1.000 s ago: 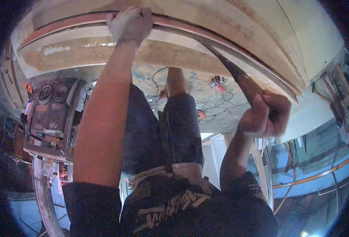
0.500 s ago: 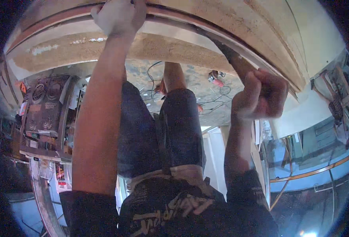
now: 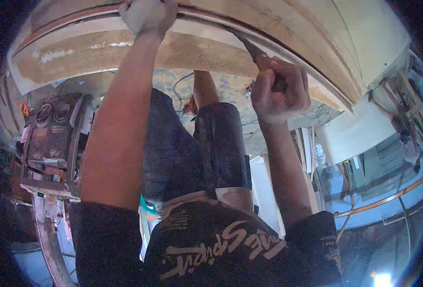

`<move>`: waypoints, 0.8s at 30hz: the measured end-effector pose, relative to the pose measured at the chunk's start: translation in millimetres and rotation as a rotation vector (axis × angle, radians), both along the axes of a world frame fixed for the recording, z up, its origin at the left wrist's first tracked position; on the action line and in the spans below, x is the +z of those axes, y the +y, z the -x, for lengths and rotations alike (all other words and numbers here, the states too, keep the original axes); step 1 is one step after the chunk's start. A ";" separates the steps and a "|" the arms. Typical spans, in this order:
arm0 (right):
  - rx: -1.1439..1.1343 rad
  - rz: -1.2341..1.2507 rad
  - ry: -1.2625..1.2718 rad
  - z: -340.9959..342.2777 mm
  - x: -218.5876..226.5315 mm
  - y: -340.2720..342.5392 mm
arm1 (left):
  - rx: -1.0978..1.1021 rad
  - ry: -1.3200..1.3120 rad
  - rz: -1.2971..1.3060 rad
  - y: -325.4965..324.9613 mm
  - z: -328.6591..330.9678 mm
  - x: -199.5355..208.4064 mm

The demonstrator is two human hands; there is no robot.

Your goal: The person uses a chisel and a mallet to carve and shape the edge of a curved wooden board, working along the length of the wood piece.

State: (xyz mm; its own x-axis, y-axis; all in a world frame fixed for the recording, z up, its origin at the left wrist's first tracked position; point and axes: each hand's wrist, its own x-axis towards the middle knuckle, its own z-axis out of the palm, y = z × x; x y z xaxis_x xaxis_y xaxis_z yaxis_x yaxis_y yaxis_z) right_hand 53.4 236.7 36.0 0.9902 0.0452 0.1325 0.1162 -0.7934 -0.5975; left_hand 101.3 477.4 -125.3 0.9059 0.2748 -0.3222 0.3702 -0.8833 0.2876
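Observation:
Across the top runs a long pale board [image 3: 206, 52] with a rough brown band. Along it lies a thin reddish-brown wooden strip [image 3: 206, 13]. My left hand [image 3: 148, 18] is closed over the strip at upper left, its fingertips partly cut off by the picture's edge. To the right, my right hand [image 3: 280, 91] is closed round the light-brown handle of a hand tool. The tool's dark, tapering blade [image 3: 249, 47] points up and left, its tip at the board's edge by the strip. Whether the blade is a saw or a file I cannot tell.
A dark speaker-like box [image 3: 53, 126] stands on a wooden frame at left. On the dusty floor [image 3: 173, 103] below the board lie dark cables [image 3: 320, 114]. A large pale panel [image 3: 359, 129] and lengths of timber [image 3: 407, 95] are at right.
My right hand has moved left and slightly up with the tool, its blade now farther along the board's edge. My left hand stays on the strip. The view has shifted slightly.

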 end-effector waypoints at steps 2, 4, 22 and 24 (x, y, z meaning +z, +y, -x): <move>-0.047 0.046 -0.008 -17.7 -0.9 4.9 | 0.048 -0.022 0.029 -3.0 3.4 -1.9; -0.017 0.128 0.011 -51.5 -5.1 8.3 | 0.049 -0.045 0.019 -4.4 6.0 -0.2; -0.025 0.017 -0.107 4.9 -4.7 16.5 | 0.013 0.048 0.037 -0.8 0.4 8.4; -0.038 -0.020 -0.117 29.1 0.0 25.7 | -0.002 0.142 -0.008 0.1 2.1 9.3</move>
